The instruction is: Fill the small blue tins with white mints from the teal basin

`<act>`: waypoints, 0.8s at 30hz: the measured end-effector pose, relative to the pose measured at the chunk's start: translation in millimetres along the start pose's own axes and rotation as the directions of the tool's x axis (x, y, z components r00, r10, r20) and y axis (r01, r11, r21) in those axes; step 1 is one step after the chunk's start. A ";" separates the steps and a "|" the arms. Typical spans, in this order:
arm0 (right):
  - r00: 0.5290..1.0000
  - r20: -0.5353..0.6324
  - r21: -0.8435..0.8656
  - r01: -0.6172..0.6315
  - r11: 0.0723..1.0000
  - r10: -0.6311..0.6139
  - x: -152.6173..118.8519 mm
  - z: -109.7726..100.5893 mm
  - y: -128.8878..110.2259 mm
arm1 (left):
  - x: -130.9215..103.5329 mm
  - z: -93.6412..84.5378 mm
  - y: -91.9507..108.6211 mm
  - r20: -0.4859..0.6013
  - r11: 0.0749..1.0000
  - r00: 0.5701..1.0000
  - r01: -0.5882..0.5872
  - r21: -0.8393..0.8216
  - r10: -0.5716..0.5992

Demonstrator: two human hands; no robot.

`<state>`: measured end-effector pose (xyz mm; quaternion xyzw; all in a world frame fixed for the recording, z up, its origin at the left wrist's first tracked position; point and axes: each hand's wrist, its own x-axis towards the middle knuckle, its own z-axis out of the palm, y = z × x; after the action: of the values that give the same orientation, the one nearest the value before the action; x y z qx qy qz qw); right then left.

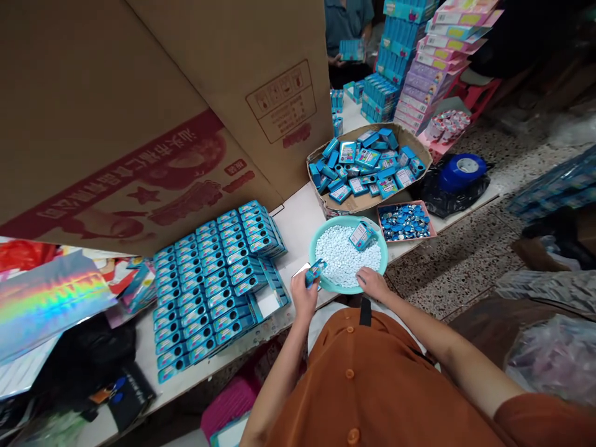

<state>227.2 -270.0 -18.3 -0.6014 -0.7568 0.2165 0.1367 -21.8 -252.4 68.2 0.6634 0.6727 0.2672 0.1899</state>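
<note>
My left hand (303, 297) is closed around a small blue tin (315, 272), held at the left rim of a mint-green basin (316, 232). The basin is filled with small white candies (336, 256). At the basin's near right side, my right hand (371, 283) has its fingertips down among the candies, bent together; whether they pinch any is hidden. Another blue tin (361, 236) lies tilted on the candies at the far side. Left of my left hand, rows of blue tins (209, 279) with dark round holes stand packed together, partly in a tray.
Behind the basin is a cardboard carton (321, 203) of loose blue tins, with a box of blue and silver caps (404, 222) beside it. A large cardboard box (223, 93) walls off the back left. Blue tape (462, 172) lies right. Another person (347, 31) holds blue packs beyond.
</note>
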 end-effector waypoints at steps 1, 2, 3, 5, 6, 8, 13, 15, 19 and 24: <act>1.000 -0.001 0.001 0.000 1.000 0.000 -0.1 -0.1 -0.3 | 0.4 -1.1 -0.9 0.004 1.000 1.000 0.001 0.017 -0.001; 1.000 0.001 0.001 -0.001 1.000 0.001 -0.2 -0.3 -0.7 | 0.9 -2.0 -2.0 0.009 0.999 1.000 0.001 0.036 -0.001; 1.000 0.004 0.000 -0.001 1.000 0.001 -0.3 -0.5 -0.9 | 1.3 -2.6 -3.1 0.020 0.998 1.000 -0.001 0.056 0.000; 1.000 0.010 -0.006 -0.002 1.000 0.002 -0.3 -0.8 -1.1 | 1.8 -2.9 -5.3 0.046 0.996 0.999 -0.008 0.092 0.004; 1.000 0.014 -0.008 -0.001 1.000 0.001 -0.2 -0.8 -1.1 | 1.7 -2.6 -6.4 0.053 0.995 0.999 -0.013 0.104 0.007; 1.000 0.020 -0.013 -0.003 1.000 0.003 0.0 -0.4 -0.7 | 0.9 -1.4 -8.2 0.061 0.993 0.998 -0.017 0.118 0.010; 1.000 0.021 -0.026 -0.020 0.999 0.020 0.6 -0.1 -0.9 | -3.4 -1.3 -7.9 0.056 0.990 0.998 0.018 0.138 -0.026; 0.999 0.026 -0.020 -0.023 1.000 0.024 0.8 -1.6 -2.1 | -4.6 -4.1 -5.5 0.024 0.992 0.999 0.023 0.123 -0.026; 0.999 0.038 -0.015 -0.029 0.999 0.030 0.6 -5.0 -4.1 | -4.1 -7.1 -2.0 -0.004 0.995 1.000 0.015 0.102 -0.015; 0.999 0.025 -0.003 -0.035 0.999 0.035 0.0 -4.0 -3.3 | -5.3 -0.2 -3.2 0.001 0.993 1.000 0.016 0.118 -0.016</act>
<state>226.2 -269.9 -13.2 -0.6121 -0.7480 0.2256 0.1225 -24.2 -257.6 65.9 0.6683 0.6924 0.2248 0.1532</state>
